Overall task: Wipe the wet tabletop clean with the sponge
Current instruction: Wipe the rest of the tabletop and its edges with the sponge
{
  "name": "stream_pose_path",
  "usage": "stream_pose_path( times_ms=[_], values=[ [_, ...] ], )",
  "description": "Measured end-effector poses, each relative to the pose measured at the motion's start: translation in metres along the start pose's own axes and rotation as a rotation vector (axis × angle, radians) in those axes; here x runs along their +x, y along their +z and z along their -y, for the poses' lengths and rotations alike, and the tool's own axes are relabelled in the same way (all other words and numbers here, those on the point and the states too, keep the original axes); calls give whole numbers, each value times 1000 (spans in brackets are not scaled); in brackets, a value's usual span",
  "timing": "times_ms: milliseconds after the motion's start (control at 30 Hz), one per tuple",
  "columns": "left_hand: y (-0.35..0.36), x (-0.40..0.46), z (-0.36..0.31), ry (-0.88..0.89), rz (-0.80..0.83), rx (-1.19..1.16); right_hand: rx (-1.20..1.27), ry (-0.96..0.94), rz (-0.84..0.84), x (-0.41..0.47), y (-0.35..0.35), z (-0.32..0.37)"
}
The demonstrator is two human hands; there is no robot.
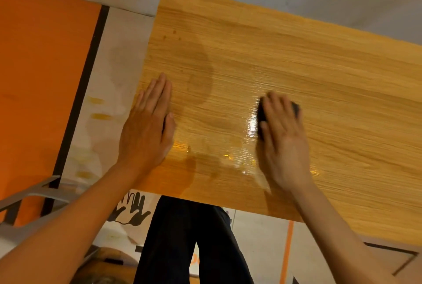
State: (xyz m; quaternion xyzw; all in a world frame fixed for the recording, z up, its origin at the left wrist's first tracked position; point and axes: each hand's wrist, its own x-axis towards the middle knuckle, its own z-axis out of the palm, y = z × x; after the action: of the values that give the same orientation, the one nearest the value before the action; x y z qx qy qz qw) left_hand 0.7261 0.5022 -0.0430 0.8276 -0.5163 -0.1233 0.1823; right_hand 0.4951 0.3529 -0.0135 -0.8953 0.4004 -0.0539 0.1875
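A light wooden tabletop (308,59) fills the middle and right of the head view. A glossy wet patch (242,146) shines near its front edge, between my two hands. My right hand (280,142) presses a dark sponge (262,112) flat on the wet wood; only the sponge's edges show past my fingers. My left hand (148,123) lies flat, palm down, fingers together, at the table's left edge, holding nothing.
An orange floor panel (41,78) with a black stripe lies to the left of the table. A grey chair frame (34,197) sits at the lower left. My dark trousers (189,245) stand at the table's front edge.
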Motion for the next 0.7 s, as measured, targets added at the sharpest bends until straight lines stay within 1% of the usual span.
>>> stream_pose_path(
  times_ms=[67, 100, 133, 200, 300, 367, 400, 433, 467, 533, 567, 633, 667, 700],
  values=[
    [1, 1, 0, 1, -6, 0, 24, 174, -83, -8, 0, -9],
    [2, 1, 0, 2, -9, 1, 30, 230, -134, -7, 7, 0],
    [2, 1, 0, 0, -12, 1, 27, 242, -166, -6, 15, 17],
    [1, 1, -1, -7, -20, 4, 43, 130, -160, -2, 38, 63],
    [1, 1, 1, 6, -22, 6, 81, -121, -38, -2, 65, 118],
    [1, 1, 1, 9, -28, 2, 54, -240, 11, -1, 63, 109],
    [1, 0, 1, 8, -32, -1, 36, -237, 34, -4, 55, 93],
    [1, 0, 0, 7, -35, -6, 24, -192, 49, -11, 44, 73],
    [1, 0, -1, 6, -37, -12, 17, -121, 27, -20, 32, 50],
    [1, 0, -1, 7, -43, -18, 12, 71, -52, -37, 11, 7],
    [1, 0, -1, 6, -49, -17, 22, 166, -82, -42, 6, -4],
    [1, 1, -1, 8, -56, -17, 50, 290, -143, -41, 15, 7],
    [1, 1, -1, 10, -56, -17, 56, 286, -160, -39, 24, 25],
    [1, 1, 0, 8, -53, -15, 59, 235, -160, -36, 35, 47]
  ],
)
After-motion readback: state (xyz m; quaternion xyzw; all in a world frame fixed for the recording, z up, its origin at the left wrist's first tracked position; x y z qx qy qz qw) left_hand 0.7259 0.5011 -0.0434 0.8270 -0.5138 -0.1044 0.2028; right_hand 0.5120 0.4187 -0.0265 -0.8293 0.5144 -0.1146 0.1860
